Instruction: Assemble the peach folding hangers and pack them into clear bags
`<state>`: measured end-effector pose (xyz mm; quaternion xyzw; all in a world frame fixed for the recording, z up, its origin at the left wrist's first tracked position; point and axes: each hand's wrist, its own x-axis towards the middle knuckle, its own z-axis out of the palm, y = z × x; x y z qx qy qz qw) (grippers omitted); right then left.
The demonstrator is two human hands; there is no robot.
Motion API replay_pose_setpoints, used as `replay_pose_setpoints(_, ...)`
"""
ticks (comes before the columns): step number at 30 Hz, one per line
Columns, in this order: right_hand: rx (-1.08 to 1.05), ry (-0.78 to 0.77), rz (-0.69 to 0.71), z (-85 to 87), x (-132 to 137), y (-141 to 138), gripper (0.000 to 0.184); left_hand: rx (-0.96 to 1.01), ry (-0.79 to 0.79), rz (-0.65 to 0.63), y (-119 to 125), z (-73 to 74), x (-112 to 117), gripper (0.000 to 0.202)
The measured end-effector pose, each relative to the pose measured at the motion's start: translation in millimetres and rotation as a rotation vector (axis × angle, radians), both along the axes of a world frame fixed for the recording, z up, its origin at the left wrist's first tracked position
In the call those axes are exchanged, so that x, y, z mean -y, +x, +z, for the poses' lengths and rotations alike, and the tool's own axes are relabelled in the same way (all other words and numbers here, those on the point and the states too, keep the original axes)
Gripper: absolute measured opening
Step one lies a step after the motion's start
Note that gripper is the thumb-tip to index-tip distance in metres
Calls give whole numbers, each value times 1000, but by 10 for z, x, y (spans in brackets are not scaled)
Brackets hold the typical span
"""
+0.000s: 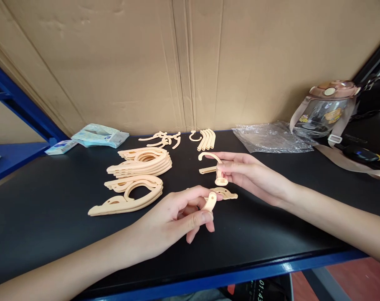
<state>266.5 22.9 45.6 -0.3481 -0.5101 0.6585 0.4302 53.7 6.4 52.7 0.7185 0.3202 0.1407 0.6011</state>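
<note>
My left hand (190, 213) pinches a small cream plastic hanger arm (210, 201) between thumb and forefinger; its end with a hole sticks up past the fingertips. Just above and to the right, my right hand (246, 173) grips a cream hanger hook (219, 169) by its stem, the curved tip pointing left and the round base downward. The two pieces are apart. Behind my hands on the black table lie a curved cream hanger piece (229, 194) and a flat straight strip (207, 170), each partly covered by my fingers.
Stacked folding hangers (140, 163) lie left of my hands. Loose cream arms and hooks (165, 139) and a row of strips (207, 139) sit farther back. Blue-white packets (99, 136) are back left; a clear plastic bag (271, 137) and strapped bottle (329, 110) back right.
</note>
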Motion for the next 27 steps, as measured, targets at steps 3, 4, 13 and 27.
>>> replay_pose_setpoints(3, -1, -24, 57, 4, 3, 7, 35, 21, 7, 13, -1, -1, 2, 21)
replay_pose_setpoints(4, 1, -36, 95, 4, 5, 7, 37, 29, 8, 14, -1, -2, 3, 21)
replay_pose_setpoints(13, 34, -87, 200, 2, 22, -10, 37, 55, 27, -21, 1, -6, 13, 19)
replay_pose_setpoints(27, 211, 72, 124, 40, 23, 3, 39, 65, -15, 45, 19, -76, 33, 13)
